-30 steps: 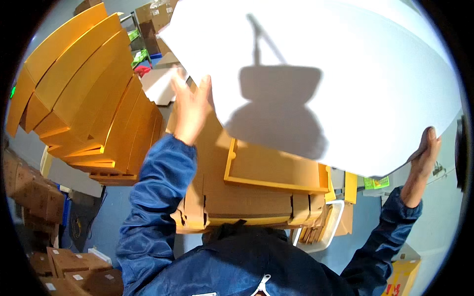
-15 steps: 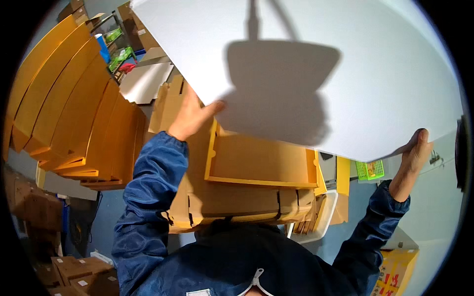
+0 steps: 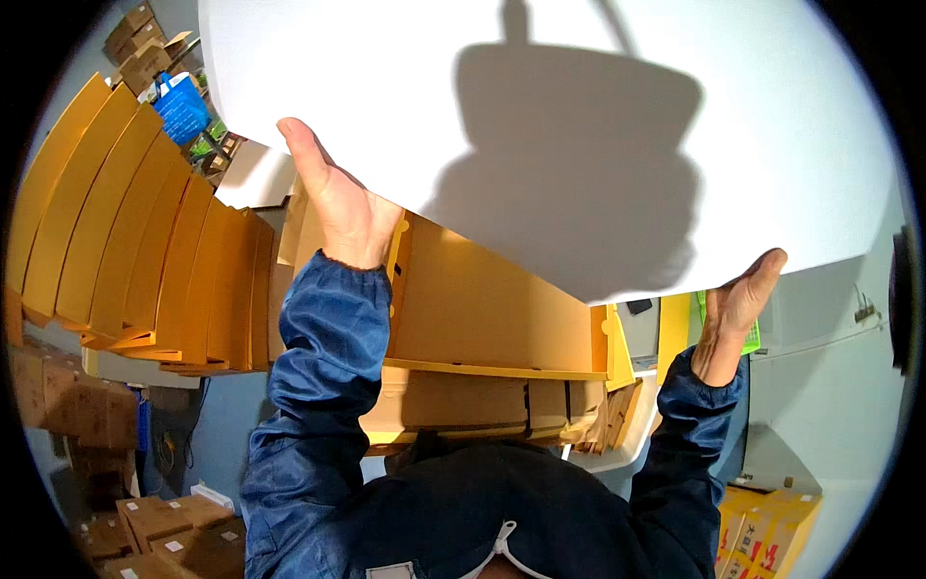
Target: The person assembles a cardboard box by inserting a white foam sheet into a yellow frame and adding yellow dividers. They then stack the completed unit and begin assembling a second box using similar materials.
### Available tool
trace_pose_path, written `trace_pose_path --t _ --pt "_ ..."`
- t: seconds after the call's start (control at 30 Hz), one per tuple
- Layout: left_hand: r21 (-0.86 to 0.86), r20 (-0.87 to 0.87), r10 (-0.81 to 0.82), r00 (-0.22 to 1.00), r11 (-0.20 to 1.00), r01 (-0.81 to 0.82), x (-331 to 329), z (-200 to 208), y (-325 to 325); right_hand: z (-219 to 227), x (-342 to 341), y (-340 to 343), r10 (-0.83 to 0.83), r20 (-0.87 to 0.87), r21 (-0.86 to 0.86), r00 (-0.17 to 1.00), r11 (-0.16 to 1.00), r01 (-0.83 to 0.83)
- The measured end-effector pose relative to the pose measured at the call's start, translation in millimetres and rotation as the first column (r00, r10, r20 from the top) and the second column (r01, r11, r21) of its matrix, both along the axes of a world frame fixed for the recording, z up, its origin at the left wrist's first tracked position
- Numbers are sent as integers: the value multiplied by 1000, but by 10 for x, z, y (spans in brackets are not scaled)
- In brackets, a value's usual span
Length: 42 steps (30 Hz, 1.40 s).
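Blue floor (image 3: 231, 425): lower left
Stacked yellow boxes (image 3: 145, 232): left side
White board (image 3: 569, 145): upper centre
Left hand (image 3: 347, 207): gripping its edge
Right hand (image 3: 738, 307): likewise

Glossy blue sleeves (image 3: 333, 333) have gathered cuffs (image 3: 353, 274).

Brown cardboard (image 3: 453, 398) forms the work surface; the support beneath it is hidden. A shallow yellow tray (image 3: 497, 314) lies directly on the cardboard, open side up, and the cardboard extends past the tray's edge nearest the person. At left, a stack of yellow trays (image 3: 188, 270) stands over a pale surface (image 3: 145, 369); the contact is not clearly visible. Below is the blue floor (image 3: 231, 415), with closed brown boxes (image 3: 159, 521) grouped at lower left.
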<state>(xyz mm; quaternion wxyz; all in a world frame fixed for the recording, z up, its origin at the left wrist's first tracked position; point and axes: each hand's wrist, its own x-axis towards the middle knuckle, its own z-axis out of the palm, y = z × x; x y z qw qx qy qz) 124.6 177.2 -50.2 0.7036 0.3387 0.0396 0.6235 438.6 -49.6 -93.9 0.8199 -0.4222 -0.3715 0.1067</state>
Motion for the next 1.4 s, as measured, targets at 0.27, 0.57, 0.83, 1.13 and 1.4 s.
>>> trace_pose_path --t 0.27,0.57,0.83,1.13,1.4 --pt "361 -603 548 580 836 -414 -45 -670 591 -650 576 252 119 -148 -57 982 990 -129" --pt "-65 -828 14 561 991 -120 -522 -2425 583 -1470 346 422 111 -179 -169 978 975 -141" --pt "106 -994 106 16 994 9 -764 -2652 -21 -1725 530 209 -42 -89 -596 995 803 -19" --pt "136 -990 139 1 969 206 -1147 -2679 -588 -1691 432 -27 48 -170 -668 984 729 -151" --pt "778 -619 785 -20 616 121 -140 -1259 306 -1770 356 81 142 -373 -674 917 638 -373"
